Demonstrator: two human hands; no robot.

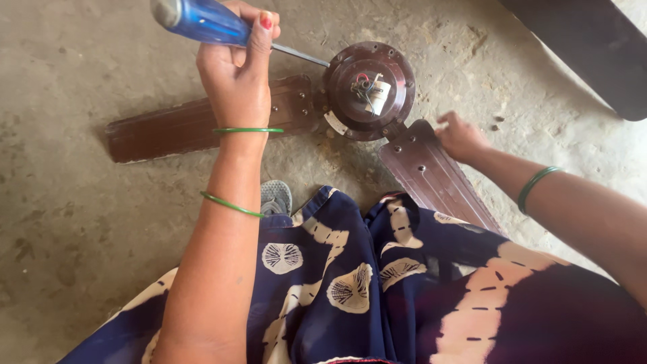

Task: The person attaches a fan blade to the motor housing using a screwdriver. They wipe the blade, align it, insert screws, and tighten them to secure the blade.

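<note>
Head camera looked straight down at a brown ceiling fan motor (368, 91) lying on a rough concrete floor (81, 222), its round housing facing up with a small knot of wires and a pale component showing at the centre. Two brown blades were attached to it: a left blade (189, 125) stretched out flat across the floor toward the left, and a near blade (431, 178) ran down toward the person's lap. A third dark blade (593, 47) lay apart at the upper right corner.

The left hand (236, 74) was raised above the left blade, its fingers curled tight around the blue handle of a screwdriver (209, 21); the thumb, with a red-painted nail, pressed along the grip. The thin metal shaft slanted down to the right, and its tip reached the left edge of the motor housing. Two thin green bangles (247, 130) circled that forearm.

The right hand (459, 135) rested at the upper end of the near blade, just beside the motor. Its fingers were loosely bent and blurred, so whether they pinched anything could not be told. A green bangle sat on that wrist as well.

The person wore dark blue cloth (350, 283) with pale printed patches, spread over the knees, and the toe of a grey shoe (276, 197) showed beneath the left forearm.
</note>
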